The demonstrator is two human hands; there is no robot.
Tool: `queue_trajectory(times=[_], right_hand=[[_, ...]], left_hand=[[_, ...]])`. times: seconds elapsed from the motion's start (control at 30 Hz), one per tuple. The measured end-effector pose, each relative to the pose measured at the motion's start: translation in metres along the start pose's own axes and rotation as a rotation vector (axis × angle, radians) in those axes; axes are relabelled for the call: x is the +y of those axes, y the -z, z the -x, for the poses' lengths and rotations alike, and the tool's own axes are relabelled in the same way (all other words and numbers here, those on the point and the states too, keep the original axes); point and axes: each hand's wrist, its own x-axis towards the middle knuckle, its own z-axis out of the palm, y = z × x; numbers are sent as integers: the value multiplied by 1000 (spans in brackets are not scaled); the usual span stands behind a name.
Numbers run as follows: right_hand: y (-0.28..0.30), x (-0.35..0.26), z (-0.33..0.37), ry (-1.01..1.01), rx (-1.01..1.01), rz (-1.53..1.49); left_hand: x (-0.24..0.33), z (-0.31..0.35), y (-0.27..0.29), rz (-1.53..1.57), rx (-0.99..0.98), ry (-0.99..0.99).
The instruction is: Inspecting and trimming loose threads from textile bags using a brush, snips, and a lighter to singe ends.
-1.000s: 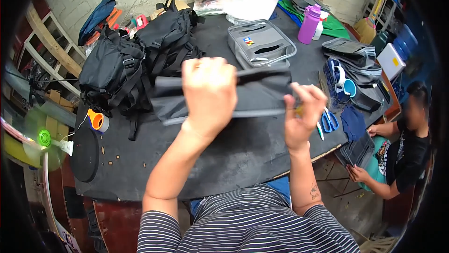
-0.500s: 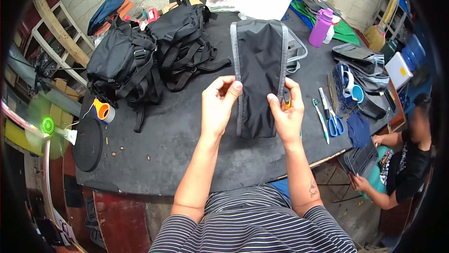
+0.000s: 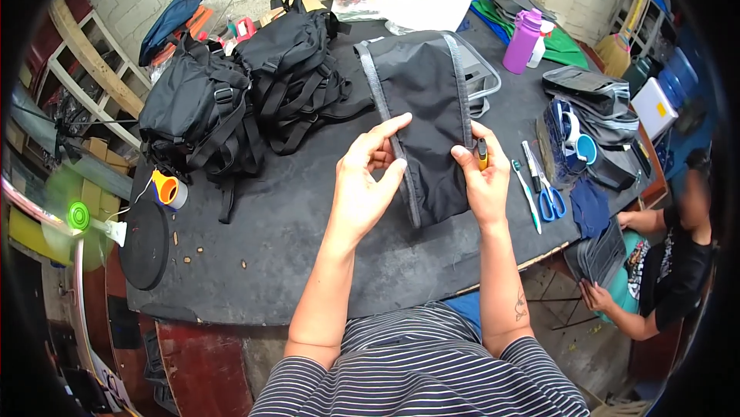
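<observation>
A black fabric panel (image 3: 424, 101) with grey binding along both long sides is held up over the table. My left hand (image 3: 366, 174) grips its left bound edge, the index finger lying over the front and the thumb lower down. At the right edge, my right hand (image 3: 484, 178) pinches the cloth with the thumb in front. A small yellow and black tool (image 3: 482, 155) is tucked in the right hand's fingers; its kind is hard to make out. Behind the panel, a grey-edged piece with clear or mesh parts (image 3: 484, 82) shows partly.
Two black backpacks (image 3: 196, 109) stand at the left. To the right lie a toothbrush (image 3: 527, 195), blue-handled scissors (image 3: 551, 203) and a dark cloth (image 3: 591, 209). A purple bottle (image 3: 523, 41) stands far right. Another person (image 3: 663, 255) sits at the right, holding a dark piece.
The panel has tilted, its top leaning left and its lower end shifting right. My left index finger has come over the front of the cloth. My right hand has moved slightly right.
</observation>
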Motion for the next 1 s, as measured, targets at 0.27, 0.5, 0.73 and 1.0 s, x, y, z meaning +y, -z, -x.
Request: queue_trajectory(times=[0.27,0.5,0.73,1.0], right_hand=[[51,63,7,-41,212,511],[90,97,70,-76,151,1243],[111,99,91,-219,-2,1180],[30,1,41,-79,298,194]], left_hand=[[-1,-3,-3,269,136,39],[-2,-6,-2,160,144,52],[1,-12,-9,159,173,53],[-6,-8,-17,168,169,19]])
